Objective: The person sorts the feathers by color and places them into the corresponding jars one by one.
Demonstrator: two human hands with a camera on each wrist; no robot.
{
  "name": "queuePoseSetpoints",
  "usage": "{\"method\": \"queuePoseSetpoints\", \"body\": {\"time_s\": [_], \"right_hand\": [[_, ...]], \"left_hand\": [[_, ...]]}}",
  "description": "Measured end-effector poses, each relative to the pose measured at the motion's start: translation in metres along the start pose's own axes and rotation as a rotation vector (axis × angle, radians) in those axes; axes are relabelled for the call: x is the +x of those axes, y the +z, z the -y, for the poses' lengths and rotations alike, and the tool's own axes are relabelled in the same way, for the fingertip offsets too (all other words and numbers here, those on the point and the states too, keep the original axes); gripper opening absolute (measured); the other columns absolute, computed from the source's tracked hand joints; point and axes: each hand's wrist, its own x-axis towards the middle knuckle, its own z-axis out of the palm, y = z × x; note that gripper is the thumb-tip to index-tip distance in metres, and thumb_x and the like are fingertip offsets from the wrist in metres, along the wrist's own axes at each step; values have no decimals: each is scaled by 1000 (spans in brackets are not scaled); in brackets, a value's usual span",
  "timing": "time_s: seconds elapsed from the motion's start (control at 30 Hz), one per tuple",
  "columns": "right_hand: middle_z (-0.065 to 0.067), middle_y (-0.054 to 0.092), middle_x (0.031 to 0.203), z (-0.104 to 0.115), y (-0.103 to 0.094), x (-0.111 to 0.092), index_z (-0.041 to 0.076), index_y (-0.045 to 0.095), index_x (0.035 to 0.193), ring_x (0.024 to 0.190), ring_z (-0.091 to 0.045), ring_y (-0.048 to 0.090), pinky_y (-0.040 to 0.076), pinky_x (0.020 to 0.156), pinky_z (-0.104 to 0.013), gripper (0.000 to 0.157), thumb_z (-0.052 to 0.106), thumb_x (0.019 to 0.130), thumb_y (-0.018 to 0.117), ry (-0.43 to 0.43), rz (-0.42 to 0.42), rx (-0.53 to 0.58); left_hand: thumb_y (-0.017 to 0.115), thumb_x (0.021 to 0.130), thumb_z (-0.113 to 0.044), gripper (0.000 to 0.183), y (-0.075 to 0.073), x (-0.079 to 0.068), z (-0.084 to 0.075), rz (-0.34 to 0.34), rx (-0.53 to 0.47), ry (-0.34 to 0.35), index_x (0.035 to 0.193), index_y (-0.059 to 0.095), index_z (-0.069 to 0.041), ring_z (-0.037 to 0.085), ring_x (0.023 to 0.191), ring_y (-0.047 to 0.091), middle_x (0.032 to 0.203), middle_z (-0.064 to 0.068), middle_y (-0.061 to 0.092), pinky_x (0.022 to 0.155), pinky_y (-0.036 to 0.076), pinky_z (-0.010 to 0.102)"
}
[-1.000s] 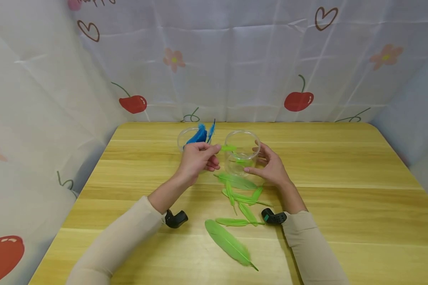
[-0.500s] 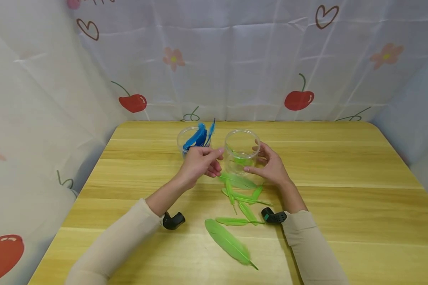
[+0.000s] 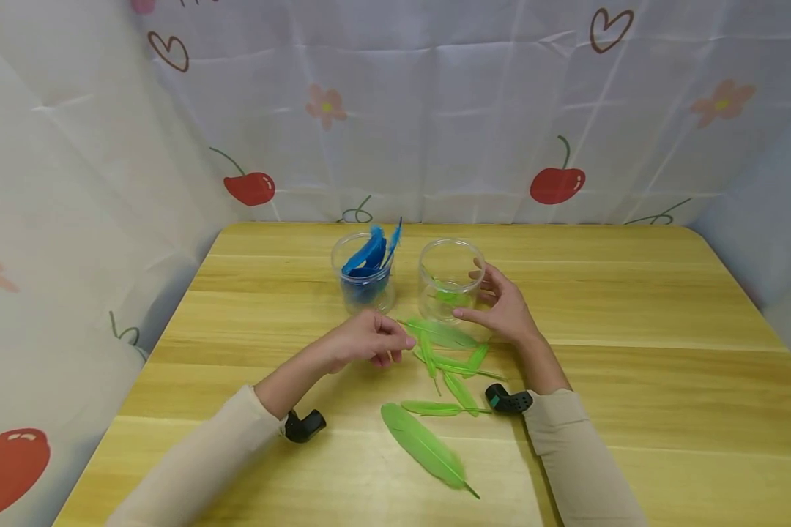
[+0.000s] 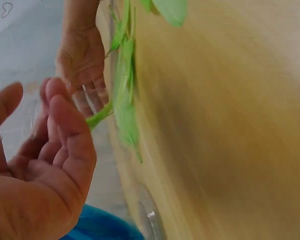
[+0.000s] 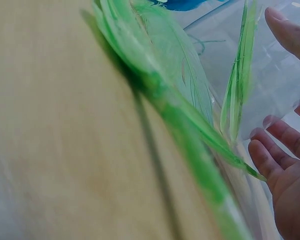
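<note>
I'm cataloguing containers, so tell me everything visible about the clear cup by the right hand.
The clear cup is round, transparent and plastic-looking, with a wide open mouth and a rounded rim. It stands upright on the wood-grain table, right of the cup of blue feathers in the head view. Green feathers lie low inside. The right hand grips its side, thumb in front, fingers behind.

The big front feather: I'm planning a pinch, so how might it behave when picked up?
The feather is probably very light for its size, being a thin blade on a slim stem. Its fuzzy edge near the stem's bare end suggests it could ruffle easily. Lying flat on the table, it would likely slide rather than roll if pushed.
</note>
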Motion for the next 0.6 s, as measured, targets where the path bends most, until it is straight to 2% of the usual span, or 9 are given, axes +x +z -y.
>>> {"method": "queuePoseSetpoints", "body": {"time_s": [0.13,0.27,0.37,0.47,0.6], "right_hand": [[-35,44,139,0,0,0,-4,29,152,123,-47,49,38,106,-56,91,-4,77,81,2,1,-2],[-35,44,139,0,0,0,-4,29,152,122,-47,50,39,105,-56,91,-5,77,81,-3,0,1],[-35,44,139,0,0,0,-5,29,152,121,-47,50,39,105,-55,91,-6,77,81,-5,1,4],[-35,44,139,0,0,0,-5,29,152,121,-47,50,39,105,-55,91,-6,77,81,-2,0,2],[-36,44,138,-1,0,0,-5,29,152,121,-47,50,39,105,-56,91,-6,77,81,-5,0,7]], "left_hand": [[67,96,-20,26,3,-2,6,140,89,0,96,72,6,19,70,62,79,9,67,72,56,36],[68,94,-14,16,7,-2,11,250,176,43,95,75,1,15,66,55,76,5,67,61,46,25],[70,92,-10,9,12,-1,14,322,199,72,93,76,-2,10,63,51,75,1,67,57,40,21],[72,90,-7,6,18,0,15,387,214,86,92,76,-3,7,65,53,76,-4,68,59,43,20],[73,89,-5,6,24,5,17,430,242,96,94,75,-2,4,70,56,82,-5,69,64,47,20]]}}
